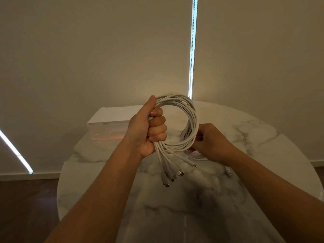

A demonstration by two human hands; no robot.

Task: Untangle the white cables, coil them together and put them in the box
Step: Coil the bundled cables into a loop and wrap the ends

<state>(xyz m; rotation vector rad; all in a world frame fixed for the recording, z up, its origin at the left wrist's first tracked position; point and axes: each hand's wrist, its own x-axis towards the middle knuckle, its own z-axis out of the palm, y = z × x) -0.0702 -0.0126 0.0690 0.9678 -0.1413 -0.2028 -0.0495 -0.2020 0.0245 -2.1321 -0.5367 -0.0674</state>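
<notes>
Several white cables [190, 109] form one round coil held up above the marble table [192, 199]. My left hand [149, 130] grips the coil's left side in a fist, thumb pointing up. Below that fist the cable ends hang down, with several metal plugs [172, 178] fanned out. My right hand [213, 142] pinches the coil's lower right part, fingers curled round the strands. A clear box [107, 131] with a white lid [112, 114] stands at the table's far left, behind my left hand.
More white cable [228, 171] lies on the table under my right forearm, partly hidden. A small object [243, 136] sits at the far right of the table. Behind the round table hang window blinds with a bright gap. Dark wooden floor shows at the left.
</notes>
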